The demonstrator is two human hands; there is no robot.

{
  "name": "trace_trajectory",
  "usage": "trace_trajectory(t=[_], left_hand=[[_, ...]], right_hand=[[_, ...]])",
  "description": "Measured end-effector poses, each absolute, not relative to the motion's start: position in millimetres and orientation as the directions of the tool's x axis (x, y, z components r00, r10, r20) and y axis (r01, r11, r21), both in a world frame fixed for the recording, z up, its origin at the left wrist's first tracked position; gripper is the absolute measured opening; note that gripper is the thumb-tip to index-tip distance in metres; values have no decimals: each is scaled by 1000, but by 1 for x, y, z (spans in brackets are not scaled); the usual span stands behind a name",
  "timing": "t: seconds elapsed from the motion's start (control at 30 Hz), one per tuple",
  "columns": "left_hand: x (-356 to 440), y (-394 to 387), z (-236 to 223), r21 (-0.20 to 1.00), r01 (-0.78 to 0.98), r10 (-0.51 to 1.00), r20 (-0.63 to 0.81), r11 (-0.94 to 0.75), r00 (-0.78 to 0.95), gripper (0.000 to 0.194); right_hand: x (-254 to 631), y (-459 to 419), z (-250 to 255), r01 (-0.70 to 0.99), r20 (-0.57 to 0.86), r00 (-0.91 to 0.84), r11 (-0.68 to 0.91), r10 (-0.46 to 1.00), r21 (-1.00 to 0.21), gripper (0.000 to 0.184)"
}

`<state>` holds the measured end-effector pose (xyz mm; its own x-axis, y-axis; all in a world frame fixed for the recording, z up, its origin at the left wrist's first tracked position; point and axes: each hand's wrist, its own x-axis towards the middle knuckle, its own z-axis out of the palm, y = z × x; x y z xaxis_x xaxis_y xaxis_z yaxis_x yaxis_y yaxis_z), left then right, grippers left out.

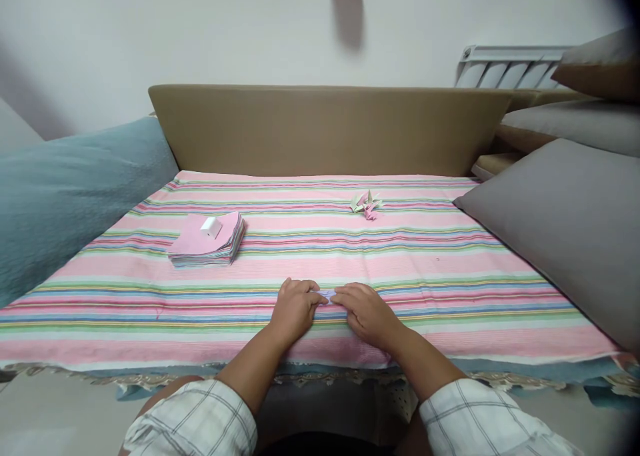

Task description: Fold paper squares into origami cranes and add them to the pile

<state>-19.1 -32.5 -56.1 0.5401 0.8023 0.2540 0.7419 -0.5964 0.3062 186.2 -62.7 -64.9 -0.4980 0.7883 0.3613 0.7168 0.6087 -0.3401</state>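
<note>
Low over the striped cloth, my left hand point(296, 308) and my right hand point(367, 311) face each other with a small gap between the fingertips. A small piece of folded lilac paper point(327, 296) shows in that gap. Each hand pinches one end of it, and the fingers cover most of its shape. Farther back to the right lie several folded paper cranes point(367, 205) in pale green and pink, bunched together. To the left is a stack of square coloured paper point(203, 239) with a pink sheet on top, and a small white block point(211, 227) rests on it.
A striped cloth point(300, 263) covers the seat under my hands. The brown backrest point(325, 129) closes off the far side. Grey cushions point(560, 229) pile up on the right, and a blue-covered armrest point(85, 196) borders the left.
</note>
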Motion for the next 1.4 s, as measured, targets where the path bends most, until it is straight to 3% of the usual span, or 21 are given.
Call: trace_trajectory(t=[0.23,0.4,0.5,0.7,0.83,0.97,1.07,1.4], left_hand=[[-25,-41,-52,150,718,722,305,-680,621,19],[-38,-46,-44,71,784,775,232,-617,588,17],[-46,-46,-37,116,791,793,212,-601,571,20],[-33,-48,-31,295,792,835,332,-534,439,15],[-16,-43,-40,269,802,829,352,-534,434,13],[-11,-38,-46,256,822,846,322,-509,424,10],[-12,-38,-46,265,823,852,311,-503,421,10],[-14,-39,-51,322,820,865,348,-474,363,16]], right_hand=[[185,-61,-63,756,291,-499,574,816,-314,47],[183,-60,-58,758,270,-488,556,830,-340,45],[182,-60,-59,756,289,-476,554,831,-349,44],[175,-60,-58,763,366,-424,544,829,-349,31],[168,-59,-54,772,391,-373,516,841,-373,13],[162,-54,-57,792,373,-243,405,895,-456,27],[158,-49,-62,800,354,-153,326,923,-503,22],[153,-45,-69,843,374,-181,339,910,-418,15]])
